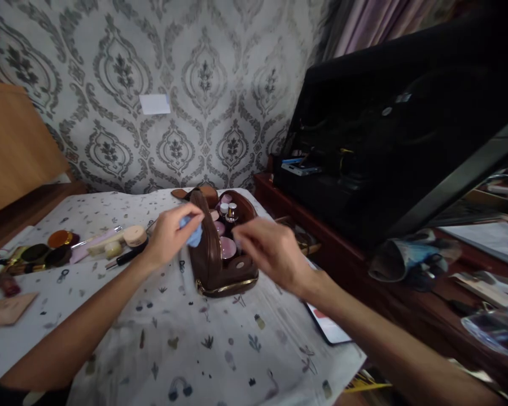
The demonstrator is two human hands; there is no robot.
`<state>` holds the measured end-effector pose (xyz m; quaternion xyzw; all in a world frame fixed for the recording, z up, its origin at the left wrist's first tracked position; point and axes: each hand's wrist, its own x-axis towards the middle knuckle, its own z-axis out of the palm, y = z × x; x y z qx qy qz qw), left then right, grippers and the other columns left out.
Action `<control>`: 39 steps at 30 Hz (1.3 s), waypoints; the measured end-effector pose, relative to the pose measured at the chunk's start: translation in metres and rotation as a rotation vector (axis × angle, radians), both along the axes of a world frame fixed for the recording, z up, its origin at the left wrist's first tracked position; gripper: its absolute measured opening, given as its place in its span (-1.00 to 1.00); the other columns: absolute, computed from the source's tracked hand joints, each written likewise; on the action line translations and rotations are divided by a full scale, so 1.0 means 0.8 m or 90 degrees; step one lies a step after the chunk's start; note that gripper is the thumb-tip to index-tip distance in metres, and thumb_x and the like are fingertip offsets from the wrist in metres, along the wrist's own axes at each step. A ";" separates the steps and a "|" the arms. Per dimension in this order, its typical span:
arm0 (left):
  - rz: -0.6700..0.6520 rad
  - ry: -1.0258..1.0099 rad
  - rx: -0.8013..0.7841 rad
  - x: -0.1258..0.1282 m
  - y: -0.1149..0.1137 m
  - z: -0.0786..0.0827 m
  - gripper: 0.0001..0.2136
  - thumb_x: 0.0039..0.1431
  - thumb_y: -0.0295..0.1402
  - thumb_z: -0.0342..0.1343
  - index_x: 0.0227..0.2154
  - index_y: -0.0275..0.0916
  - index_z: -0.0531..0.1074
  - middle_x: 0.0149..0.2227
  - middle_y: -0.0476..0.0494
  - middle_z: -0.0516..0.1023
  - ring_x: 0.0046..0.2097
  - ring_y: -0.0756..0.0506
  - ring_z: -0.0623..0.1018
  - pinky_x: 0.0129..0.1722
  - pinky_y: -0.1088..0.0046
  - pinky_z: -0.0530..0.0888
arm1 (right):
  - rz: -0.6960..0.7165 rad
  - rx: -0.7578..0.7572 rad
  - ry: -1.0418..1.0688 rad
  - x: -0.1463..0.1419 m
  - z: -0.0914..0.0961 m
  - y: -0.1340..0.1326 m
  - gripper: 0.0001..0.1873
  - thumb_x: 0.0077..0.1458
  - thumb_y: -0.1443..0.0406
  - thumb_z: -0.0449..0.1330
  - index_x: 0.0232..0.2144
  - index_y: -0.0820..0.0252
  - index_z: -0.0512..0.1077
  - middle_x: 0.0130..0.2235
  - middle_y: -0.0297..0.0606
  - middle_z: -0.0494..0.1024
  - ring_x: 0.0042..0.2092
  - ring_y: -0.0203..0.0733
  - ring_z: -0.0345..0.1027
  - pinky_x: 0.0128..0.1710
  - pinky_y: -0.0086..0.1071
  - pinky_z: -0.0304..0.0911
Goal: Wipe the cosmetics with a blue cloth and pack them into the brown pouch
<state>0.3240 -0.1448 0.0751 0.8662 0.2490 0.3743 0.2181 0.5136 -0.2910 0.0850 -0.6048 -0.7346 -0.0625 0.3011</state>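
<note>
A brown cosmetic bag (pixel 231 286) with a gold zipper stands unzipped on the patterned cloth, holding several pink-lidded jars (pixel 227 248) and a bottle with a shiny silver cap (pixel 232 212). My left hand (pixel 171 234) is closed around a crumpled light blue cloth (pixel 195 232), just at the bag's left side. Over the right part of the opening, my right hand (pixel 273 251) has its fingers curled together. It is slightly blurred, and whatever may be between its fingertips cannot be made out.
Makeup items lie at the left: brushes (pixel 95 242), an orange-lidded jar (pixel 61 238) and a beige palette (pixel 8 310). A phone (pixel 330 327) rests under my right forearm. A large black television (pixel 389 129) stands on the dark red cabinet at right. Behind is a patterned wall (pixel 203 101).
</note>
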 end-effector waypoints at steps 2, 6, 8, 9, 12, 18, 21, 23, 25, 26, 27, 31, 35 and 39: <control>0.021 0.053 -0.004 -0.028 0.003 -0.027 -0.74 0.31 -0.16 -0.03 -0.33 -0.21 0.46 -0.39 -0.02 0.56 -0.35 -0.05 0.51 -0.31 0.46 0.40 | 0.111 -0.050 -0.026 -0.024 -0.025 -0.015 -0.64 0.40 0.26 -0.07 -0.27 0.18 0.51 -0.34 -0.19 0.57 -0.29 -0.21 0.41 -0.22 -0.38 0.25; 0.099 0.172 0.006 -0.078 0.008 -0.073 -0.70 0.31 -0.16 -0.11 -0.35 -0.19 0.45 -0.36 -0.08 0.59 -0.30 -0.13 0.55 -0.26 0.40 0.43 | 0.251 -0.178 -0.080 -0.072 -0.077 -0.021 -0.72 0.37 0.29 0.02 -0.28 0.20 0.51 -0.35 -0.22 0.60 -0.30 -0.21 0.43 -0.29 -0.40 0.20; 0.137 0.216 0.012 -0.100 0.009 -0.089 -0.68 0.31 -0.14 -0.13 -0.32 -0.16 0.47 -0.29 -0.11 0.62 -0.25 -0.16 0.58 -0.24 0.38 0.45 | 0.274 -0.235 -0.075 -0.094 -0.096 -0.014 -0.77 0.34 0.29 0.09 -0.30 0.22 0.52 -0.36 -0.22 0.61 -0.29 -0.20 0.46 -0.29 -0.40 0.20; 0.146 0.229 0.018 -0.110 0.010 -0.096 -0.68 0.32 -0.13 -0.14 -0.30 -0.15 0.48 -0.25 -0.12 0.63 -0.22 -0.17 0.59 -0.20 0.37 0.47 | 0.281 -0.259 -0.063 -0.104 -0.102 -0.009 -0.79 0.32 0.30 0.11 -0.29 0.22 0.53 -0.34 -0.21 0.62 -0.28 -0.20 0.47 -0.28 -0.41 0.20; 0.157 0.251 0.041 -0.135 0.016 -0.114 -0.67 0.31 -0.10 -0.12 -0.27 -0.13 0.49 -0.18 -0.14 0.62 -0.13 -0.19 0.58 -0.10 0.32 0.49 | 0.273 -0.309 0.015 -0.134 -0.114 0.011 -0.81 0.28 0.30 0.15 -0.25 0.22 0.57 -0.32 -0.20 0.64 -0.28 -0.19 0.48 -0.29 -0.41 0.20; 0.179 0.252 0.064 -0.156 0.026 -0.148 -0.73 0.25 -0.12 -0.06 -0.32 -0.13 0.47 -0.24 -0.15 0.55 -0.11 -0.22 0.54 -0.09 0.27 0.48 | 0.223 -0.401 0.497 -0.204 -0.130 0.073 -0.90 0.14 0.36 0.23 -0.42 0.18 0.53 -0.48 -0.40 0.54 -0.43 -0.31 0.38 -0.37 -0.47 0.24; 0.146 0.251 0.059 -0.161 0.029 -0.154 -0.79 0.16 -0.25 -0.02 -0.25 -0.13 0.48 -0.21 -0.15 0.54 -0.12 -0.21 0.51 -0.11 0.28 0.48 | 0.219 -0.486 0.787 -0.231 -0.144 0.103 -0.77 0.21 0.33 0.16 -0.51 0.20 0.41 -0.54 -0.44 0.46 -0.53 -0.37 0.31 -0.47 -0.50 0.22; 0.131 0.261 0.049 -0.164 0.029 -0.155 -0.76 0.09 -0.34 -0.01 -0.20 -0.13 0.48 -0.18 -0.16 0.53 -0.09 -0.21 0.50 -0.08 0.28 0.47 | 0.181 -0.470 0.878 -0.241 -0.155 0.112 -0.77 0.21 0.31 0.16 -0.50 0.21 0.37 -0.56 -0.44 0.45 -0.57 -0.40 0.26 -0.53 -0.53 0.16; 0.130 0.269 0.045 -0.166 0.030 -0.155 -0.74 0.08 -0.38 -0.02 -0.18 -0.15 0.48 -0.15 -0.17 0.52 -0.07 -0.21 0.49 -0.04 0.26 0.47 | 0.172 -0.424 0.888 -0.243 -0.165 0.113 -0.80 0.20 0.30 0.18 -0.48 0.22 0.37 -0.57 -0.45 0.43 -0.57 -0.41 0.23 -0.54 -0.53 0.14; 0.131 0.270 0.046 -0.166 0.029 -0.155 -0.74 0.09 -0.38 -0.03 -0.18 -0.16 0.48 -0.15 -0.18 0.52 -0.06 -0.22 0.48 -0.03 0.25 0.46 | 0.185 -0.404 0.874 -0.242 -0.169 0.111 -0.81 0.19 0.30 0.20 -0.47 0.21 0.38 -0.57 -0.45 0.43 -0.56 -0.41 0.22 -0.53 -0.53 0.15; 0.129 0.270 0.050 -0.166 0.029 -0.154 -0.75 0.12 -0.37 -0.03 -0.18 -0.17 0.47 -0.16 -0.19 0.52 -0.06 -0.23 0.48 -0.03 0.24 0.46 | 0.205 -0.390 0.854 -0.241 -0.172 0.108 -0.83 0.18 0.28 0.21 -0.45 0.21 0.40 -0.56 -0.45 0.43 -0.55 -0.41 0.23 -0.50 -0.52 0.16; 0.137 0.253 0.068 -0.163 0.025 -0.153 -0.78 0.24 -0.30 -0.05 -0.19 -0.18 0.47 -0.18 -0.18 0.51 -0.08 -0.22 0.49 -0.03 0.23 0.46 | 0.269 -0.379 0.800 -0.234 -0.179 0.099 -0.80 0.17 0.21 0.24 -0.43 0.21 0.41 -0.53 -0.43 0.44 -0.52 -0.39 0.24 -0.44 -0.49 0.21; 0.139 0.228 0.084 -0.165 0.026 -0.159 -0.78 0.29 -0.26 -0.04 -0.16 -0.18 0.47 -0.19 -0.17 0.51 -0.10 -0.20 0.48 -0.05 0.25 0.47 | 0.295 -0.359 0.787 -0.232 -0.183 0.100 -0.72 0.15 0.11 0.24 -0.42 0.22 0.40 -0.51 -0.40 0.45 -0.51 -0.39 0.23 -0.45 -0.48 0.19; 0.130 0.193 0.118 -0.168 0.033 -0.169 -0.80 0.30 -0.25 0.00 -0.15 -0.17 0.47 -0.21 -0.14 0.50 -0.12 -0.17 0.48 -0.10 0.30 0.46 | 0.321 -0.353 0.781 -0.232 -0.187 0.103 -0.58 0.06 -0.04 0.27 -0.42 0.20 0.40 -0.51 -0.39 0.45 -0.51 -0.38 0.23 -0.44 -0.45 0.21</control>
